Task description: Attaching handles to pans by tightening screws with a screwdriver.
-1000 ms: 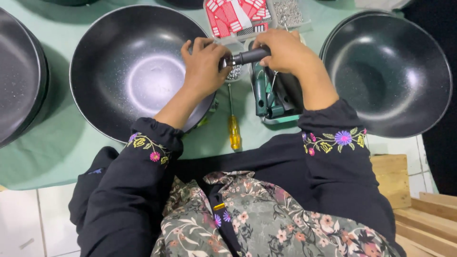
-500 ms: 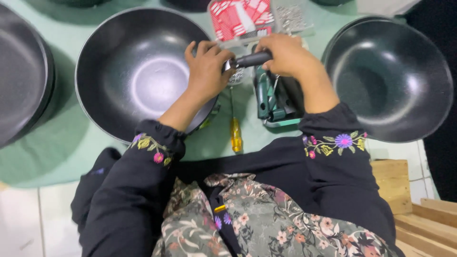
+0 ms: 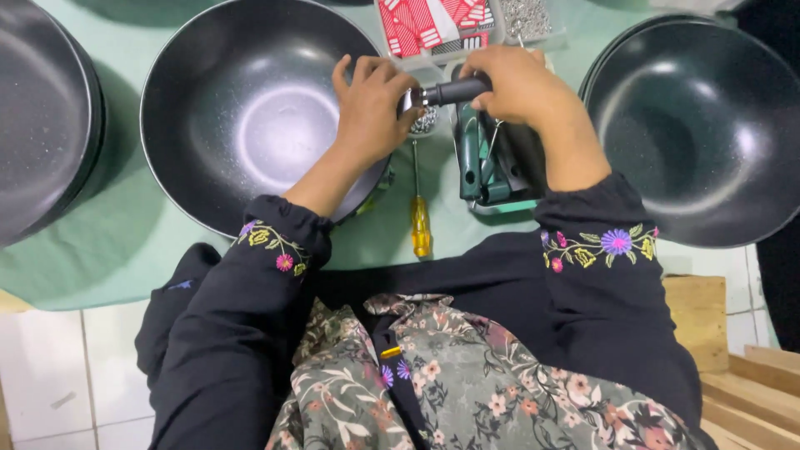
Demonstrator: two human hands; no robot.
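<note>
I kept my right hand (image 3: 521, 83) closed on the black handle (image 3: 454, 90), my left hand (image 3: 371, 108) gripping the wok (image 3: 242, 108) rim at, probably, the bracket; alignment mattered.

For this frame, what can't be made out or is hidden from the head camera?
- Joint between handle and middle wok: covered by the left hand.
- Handle's far end: inside the right hand.
- Green tool: partly under the right forearm, kind unclear.
- Left wok and red packet: cut by the frame edges.
- Small parts in the clear tray: too small.
</note>
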